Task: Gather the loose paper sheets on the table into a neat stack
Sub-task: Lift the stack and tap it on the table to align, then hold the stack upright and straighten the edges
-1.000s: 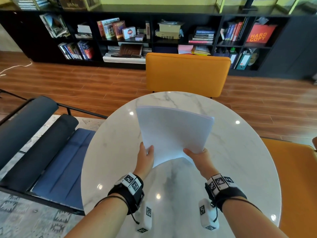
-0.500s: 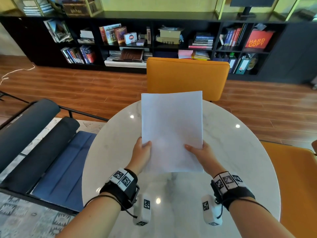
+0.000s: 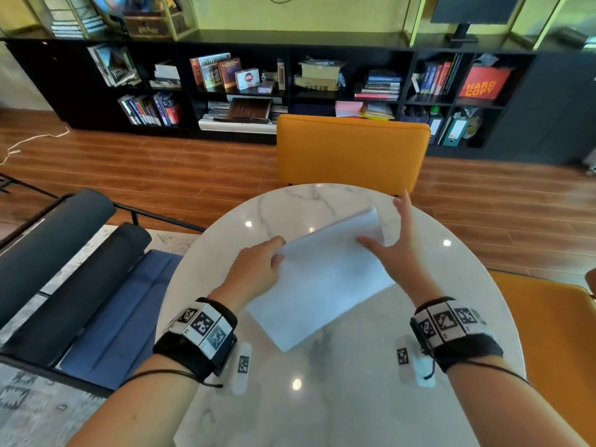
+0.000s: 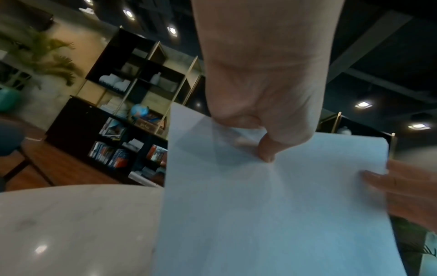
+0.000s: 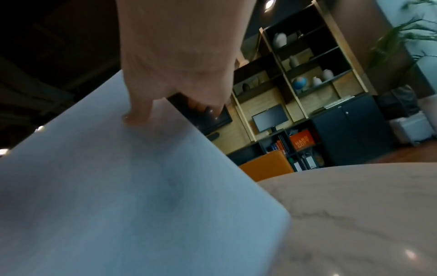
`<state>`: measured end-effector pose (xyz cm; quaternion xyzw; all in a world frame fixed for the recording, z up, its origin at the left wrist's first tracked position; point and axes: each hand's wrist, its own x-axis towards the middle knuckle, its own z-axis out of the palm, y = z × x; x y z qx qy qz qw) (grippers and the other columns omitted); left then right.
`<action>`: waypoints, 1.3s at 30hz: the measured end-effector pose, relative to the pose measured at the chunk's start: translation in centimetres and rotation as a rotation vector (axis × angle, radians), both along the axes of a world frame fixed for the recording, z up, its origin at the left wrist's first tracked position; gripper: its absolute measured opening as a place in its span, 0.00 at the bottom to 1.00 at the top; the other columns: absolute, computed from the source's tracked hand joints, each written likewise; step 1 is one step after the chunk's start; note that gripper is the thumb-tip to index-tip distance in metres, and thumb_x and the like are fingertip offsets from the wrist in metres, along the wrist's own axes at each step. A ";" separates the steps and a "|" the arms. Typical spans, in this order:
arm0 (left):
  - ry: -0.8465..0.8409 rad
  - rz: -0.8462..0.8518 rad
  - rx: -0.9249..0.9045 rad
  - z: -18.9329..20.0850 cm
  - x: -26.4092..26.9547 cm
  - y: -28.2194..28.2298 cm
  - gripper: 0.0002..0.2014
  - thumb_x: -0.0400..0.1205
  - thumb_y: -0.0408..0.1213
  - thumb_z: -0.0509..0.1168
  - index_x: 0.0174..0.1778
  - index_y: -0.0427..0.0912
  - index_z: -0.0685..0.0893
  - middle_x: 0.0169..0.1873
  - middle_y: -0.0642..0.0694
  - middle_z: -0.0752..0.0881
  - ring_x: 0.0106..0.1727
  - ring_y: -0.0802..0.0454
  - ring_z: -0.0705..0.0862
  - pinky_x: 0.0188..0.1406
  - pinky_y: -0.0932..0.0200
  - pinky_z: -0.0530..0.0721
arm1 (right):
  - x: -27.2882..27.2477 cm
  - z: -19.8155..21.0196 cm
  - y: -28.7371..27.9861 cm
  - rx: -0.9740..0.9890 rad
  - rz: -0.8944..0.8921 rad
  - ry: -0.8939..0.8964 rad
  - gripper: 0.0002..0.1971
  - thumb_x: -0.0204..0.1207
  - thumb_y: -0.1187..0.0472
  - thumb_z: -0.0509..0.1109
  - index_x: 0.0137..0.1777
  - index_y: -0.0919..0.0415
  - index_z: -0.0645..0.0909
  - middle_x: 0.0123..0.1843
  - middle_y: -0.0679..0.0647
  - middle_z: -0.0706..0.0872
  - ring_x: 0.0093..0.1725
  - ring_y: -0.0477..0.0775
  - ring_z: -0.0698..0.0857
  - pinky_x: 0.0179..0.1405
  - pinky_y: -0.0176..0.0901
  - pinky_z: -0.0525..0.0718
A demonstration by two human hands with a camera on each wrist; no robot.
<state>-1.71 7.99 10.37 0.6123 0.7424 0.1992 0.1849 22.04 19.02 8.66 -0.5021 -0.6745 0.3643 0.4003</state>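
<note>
A stack of white paper sheets (image 3: 322,279) hangs tilted over the round marble table (image 3: 458,285), turned diagonally with its near corner low above the tabletop. My left hand (image 3: 275,254) pinches the stack's left edge, and in the left wrist view the thumb (image 4: 266,153) lies on top of the sheets (image 4: 272,214). My right hand (image 3: 383,241) holds the far right end. Its thumb (image 5: 139,114) presses on the top of the stack (image 5: 118,186), and its fingers reach up behind the short edge. No loose sheets show on the table.
A yellow chair (image 3: 351,150) stands at the table's far side and another (image 3: 554,350) at the right. A blue padded bench (image 3: 113,317) sits close on the left. A black bookshelf (image 3: 290,91) lines the back wall.
The stack went from upright in front of me to lower and turned diagonally. My right hand slid to the far end and my left hand moved up the left edge.
</note>
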 end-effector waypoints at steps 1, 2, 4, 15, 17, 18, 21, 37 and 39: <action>0.047 -0.036 0.012 0.5 0.2 0.0 0.13 0.85 0.37 0.55 0.65 0.42 0.75 0.54 0.38 0.87 0.56 0.35 0.83 0.57 0.47 0.79 | 0.0 0.5 0.3 -0.061 0.056 0.040 0.42 0.66 0.52 0.79 0.79 0.46 0.63 0.74 0.49 0.76 0.72 0.48 0.74 0.73 0.48 0.72; 0.079 -0.059 0.031 0.8 0.3 0.1 0.12 0.85 0.37 0.55 0.62 0.42 0.77 0.50 0.39 0.87 0.54 0.36 0.83 0.55 0.49 0.77 | 0.0 0.9 0.5 -0.123 0.107 0.073 0.30 0.67 0.53 0.78 0.70 0.47 0.76 0.65 0.51 0.85 0.65 0.51 0.82 0.69 0.54 0.79; 0.110 -0.040 0.099 1.0 0.4 0.3 0.10 0.85 0.37 0.56 0.59 0.43 0.78 0.45 0.43 0.85 0.53 0.38 0.81 0.51 0.53 0.68 | -0.2 0.9 0.4 -0.220 0.134 0.192 0.07 0.71 0.60 0.76 0.48 0.51 0.87 0.46 0.53 0.92 0.48 0.58 0.89 0.57 0.65 0.86; -0.830 0.511 0.280 -3.6 -1.7 1.3 0.35 0.74 0.51 0.70 0.75 0.48 0.65 0.73 0.44 0.74 0.75 0.44 0.72 0.75 0.42 0.72 | 0.5 -2.8 -0.7 -0.302 0.040 0.521 0.04 0.74 0.69 0.71 0.43 0.60 0.85 0.33 0.46 0.92 0.33 0.45 0.89 0.37 0.43 0.87; -0.805 0.523 0.281 -4.6 -1.6 1.4 0.34 0.73 0.57 0.67 0.72 0.45 0.69 0.70 0.44 0.78 0.73 0.44 0.75 0.73 0.38 0.74 | 0.6 -2.9 -1.0 -0.314 0.027 0.568 0.06 0.69 0.59 0.76 0.44 0.58 0.86 0.36 0.48 0.92 0.36 0.47 0.90 0.39 0.46 0.87; -0.801 0.525 0.290 -5.0 -1.3 1.3 0.34 0.74 0.57 0.66 0.72 0.44 0.69 0.69 0.44 0.78 0.72 0.45 0.75 0.73 0.38 0.74 | 0.8 -3.2 -1.1 -0.326 0.017 0.580 0.14 0.63 0.52 0.79 0.47 0.56 0.86 0.40 0.49 0.92 0.39 0.50 0.90 0.42 0.48 0.88; -0.773 0.523 0.314 -5.8 0.0 0.8 0.29 0.79 0.53 0.63 0.72 0.44 0.66 0.67 0.45 0.78 0.69 0.47 0.77 0.72 0.43 0.75 | 0.9 -4.8 -2.1 -0.350 -0.015 0.523 0.25 0.58 0.46 0.82 0.56 0.52 0.84 0.52 0.58 0.90 0.51 0.61 0.89 0.52 0.59 0.88; -0.744 0.522 0.361 -8.4 1.2 -0.2 0.21 0.86 0.40 0.55 0.73 0.39 0.64 0.64 0.45 0.77 0.63 0.51 0.78 0.54 0.75 0.75 | 0.1 -7.4 -2.7 -0.414 -0.138 0.377 0.10 0.70 0.63 0.76 0.49 0.55 0.83 0.44 0.50 0.89 0.46 0.55 0.87 0.51 0.49 0.85; -0.775 0.519 0.311 -9.0 1.1 -0.5 0.24 0.86 0.42 0.54 0.77 0.38 0.60 0.71 0.41 0.75 0.72 0.45 0.75 0.67 0.60 0.73 | 0.1 -8.1 -2.6 -0.441 -0.147 0.354 0.13 0.67 0.62 0.78 0.52 0.57 0.84 0.46 0.53 0.90 0.49 0.57 0.88 0.54 0.52 0.86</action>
